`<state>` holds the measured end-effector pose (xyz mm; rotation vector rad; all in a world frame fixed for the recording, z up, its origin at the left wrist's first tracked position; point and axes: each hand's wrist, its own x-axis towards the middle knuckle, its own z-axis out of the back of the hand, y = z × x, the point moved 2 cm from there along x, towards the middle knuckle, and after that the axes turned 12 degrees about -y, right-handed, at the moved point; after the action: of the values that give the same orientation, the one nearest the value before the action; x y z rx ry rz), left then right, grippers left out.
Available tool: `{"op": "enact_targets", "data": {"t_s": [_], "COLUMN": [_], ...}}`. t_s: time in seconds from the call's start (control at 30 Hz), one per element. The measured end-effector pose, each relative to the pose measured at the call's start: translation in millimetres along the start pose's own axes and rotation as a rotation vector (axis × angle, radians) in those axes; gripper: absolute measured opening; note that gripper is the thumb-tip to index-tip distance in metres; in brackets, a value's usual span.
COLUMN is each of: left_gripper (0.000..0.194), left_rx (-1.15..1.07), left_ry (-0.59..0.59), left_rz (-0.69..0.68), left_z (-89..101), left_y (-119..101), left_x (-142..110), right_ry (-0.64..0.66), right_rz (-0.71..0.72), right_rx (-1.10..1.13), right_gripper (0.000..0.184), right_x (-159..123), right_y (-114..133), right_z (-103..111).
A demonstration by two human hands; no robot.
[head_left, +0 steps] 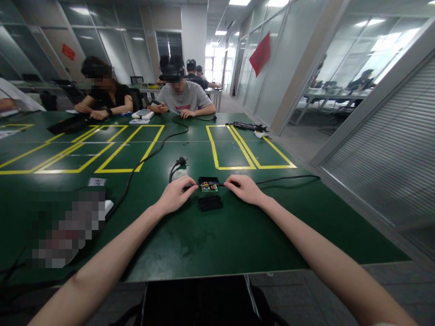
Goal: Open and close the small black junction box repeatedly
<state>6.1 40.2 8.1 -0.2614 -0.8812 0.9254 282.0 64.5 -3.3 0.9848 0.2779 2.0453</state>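
An opened power adapter lies on the green table in front of me, its circuit board [209, 186] showing in a black casing half [208, 179]. The other black casing half [210, 203] rests just on the near side of it. At the board's left end, my left hand [178, 192] is closed in a pinch on a power cord [172, 171], whose plug [181, 161] lies beyond the hand. My right hand [244, 188] pinches the black cable [288, 179] at the board's right end. Fingers partly hide both gripped stretches.
Yellow tape [238, 168] marks rectangles across the green table [210, 253]. A long black cable [136, 167] crosses on the left, near a blurred-out object [71, 231] and a small number card [97, 182]. A folded black tripod-like item [246, 126] lies far right. Co-workers [183, 97] sit opposite.
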Motion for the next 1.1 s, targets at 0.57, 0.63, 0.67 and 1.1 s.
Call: {"op": "enact_targets", "data": {"t_s": [0.57, 0.63, 0.67, 1.1], "left_gripper": [0.028, 0.024, 0.022, 0.017], "left_rx": [-0.017, 0.028, 0.038, -0.003], "left_ry": [0.178, 0.123, 0.099, 0.128], "left_rz": [0.038, 0.021, 0.015, -0.081], "left_z": [2.9, 1.3, 0.8, 1.7], "left_y": [-4.2, 0.0, 1.5, -1.7], "left_x": [-10.3, -9.3, -8.8, -8.9], "right_ry": [0.107, 0.103, 0.105, 0.082], "right_rz": [0.046, 0.033, 0.026, 0.017], "right_rx": [0.055, 0.036, 0.025, -0.084], "right_gripper": [0.026, 0.024, 0.024, 0.040], "right_x": [-6.3, -5.3, -4.9, -3.5], "right_y": [13.1, 11.4, 10.5, 11.9], "right_z": [-4.3, -5.2, -5.7, -16.3]}}
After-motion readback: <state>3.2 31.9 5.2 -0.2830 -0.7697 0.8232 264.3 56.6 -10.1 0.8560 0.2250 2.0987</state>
